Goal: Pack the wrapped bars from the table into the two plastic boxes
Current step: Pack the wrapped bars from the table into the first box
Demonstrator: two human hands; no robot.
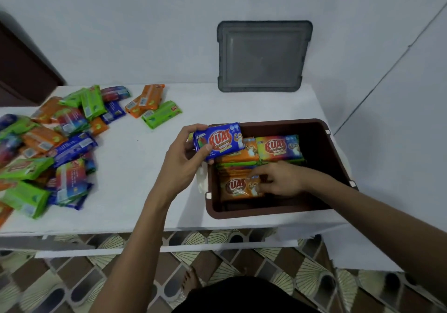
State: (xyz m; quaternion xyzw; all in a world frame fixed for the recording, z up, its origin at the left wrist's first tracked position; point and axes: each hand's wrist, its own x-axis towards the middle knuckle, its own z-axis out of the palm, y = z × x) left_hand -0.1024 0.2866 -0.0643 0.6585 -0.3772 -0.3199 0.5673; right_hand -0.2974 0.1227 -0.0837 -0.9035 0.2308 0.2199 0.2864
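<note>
Nearest, a bare foot (191,280) stands on the patterned floor (72,283) below the white counter (135,179). On the counter's right sits a brown box (242,213), already part filled with bars. The right hand (278,179) reaches down into the box, its bent fingers and thumb pinching the right end of an orange bar (238,186) that lies on top of the near stack. Just beyond, the left hand (183,153) hovers over the box's left rim, thumb and curled fingers gripping a blue bar (219,140) face up, above the packed rows. A rainbow bar (278,146) tops the far stack. To the left, well apart from both hands, a loose pile (48,143) of green, orange and blue bars covers the counter. Farthest back, a grey lid (263,56) leans against the wall.
</note>
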